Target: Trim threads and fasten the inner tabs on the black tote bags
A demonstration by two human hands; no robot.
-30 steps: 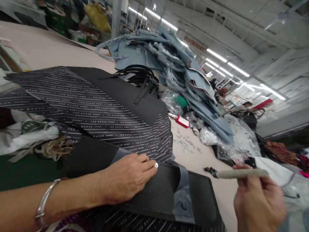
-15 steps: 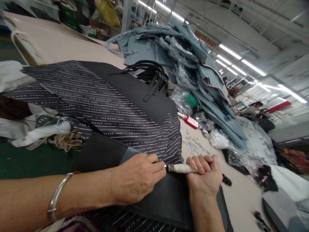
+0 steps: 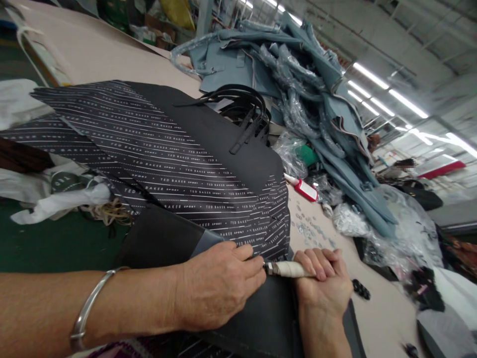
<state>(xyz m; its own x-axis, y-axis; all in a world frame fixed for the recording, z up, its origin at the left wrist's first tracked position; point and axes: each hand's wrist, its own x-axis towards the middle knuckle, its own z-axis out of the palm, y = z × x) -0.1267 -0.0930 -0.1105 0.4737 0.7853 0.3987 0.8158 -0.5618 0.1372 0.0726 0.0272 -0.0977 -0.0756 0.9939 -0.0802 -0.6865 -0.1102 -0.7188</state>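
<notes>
My right hand (image 3: 324, 281) is wrapped round the handle of a tool with a white-wrapped grip (image 3: 292, 269) and a metal collar. The tool lies nearly level, its tip pointing left to my other hand. My left hand (image 3: 223, 283) is closed in a pinch at that tip; whatever small thing sits in the fingertips is hidden. Both hands are over a smooth black bag panel (image 3: 257, 313). Just behind them spreads black lining with white stripes and lettering (image 3: 175, 159), joined to a plain black section. Thin black straps (image 3: 246, 107) lie in loops beyond it.
Small metal rings or washers (image 3: 309, 229) are scattered on the pale tabletop (image 3: 383, 303), near a red-and-white bottle (image 3: 305, 190). Blue-grey bags (image 3: 316, 94) with plastic-wrapped handles are heaped at the back. Crumpled clear plastic (image 3: 413, 223) lies at the right, white cloth (image 3: 63, 199) at the left.
The view has shifted a little, so both hands and the bag pieces appear slightly lower and further right. My grip on the tool and my left-hand pinch stay the same.
</notes>
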